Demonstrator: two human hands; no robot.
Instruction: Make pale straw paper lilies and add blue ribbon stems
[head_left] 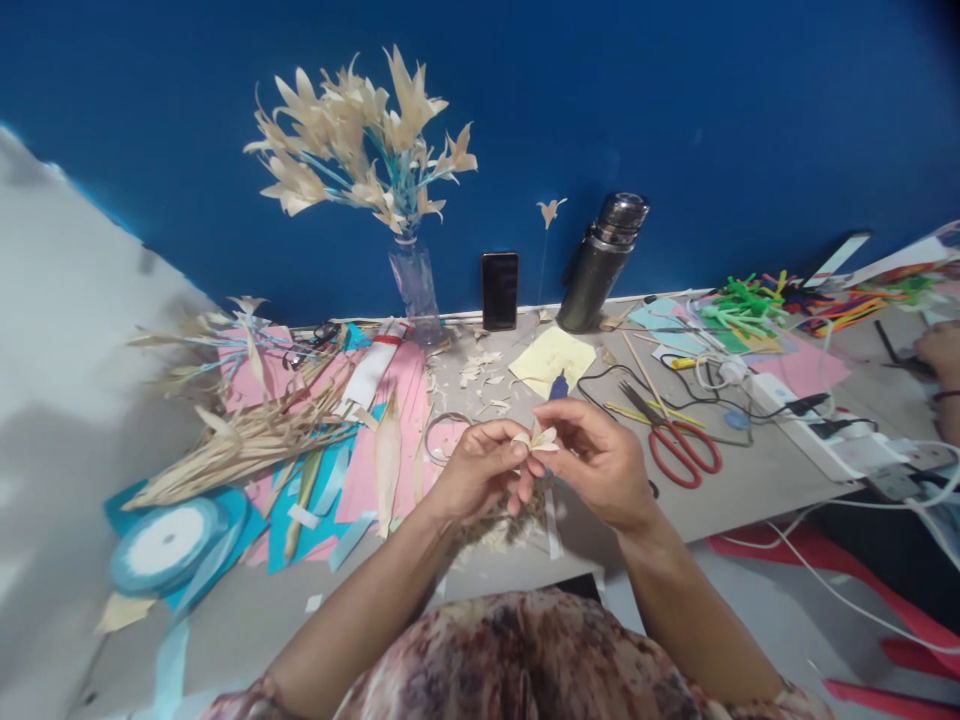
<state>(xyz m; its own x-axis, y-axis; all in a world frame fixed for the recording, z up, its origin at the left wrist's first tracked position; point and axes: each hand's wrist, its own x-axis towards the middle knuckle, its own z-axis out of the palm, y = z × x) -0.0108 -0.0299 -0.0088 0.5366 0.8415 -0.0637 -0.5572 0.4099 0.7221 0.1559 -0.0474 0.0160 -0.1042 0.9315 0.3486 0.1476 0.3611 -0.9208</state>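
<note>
Many flowers [346, 130] in a bottle [415, 290]; one blossom [540, 439] between both hands [480, 465] [604, 465].

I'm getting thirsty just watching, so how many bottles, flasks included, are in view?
2: a clear bottle by the blue wall, holding pale flowers, and a dark flask to the right of the upright phone. Others could be hidden.
</note>
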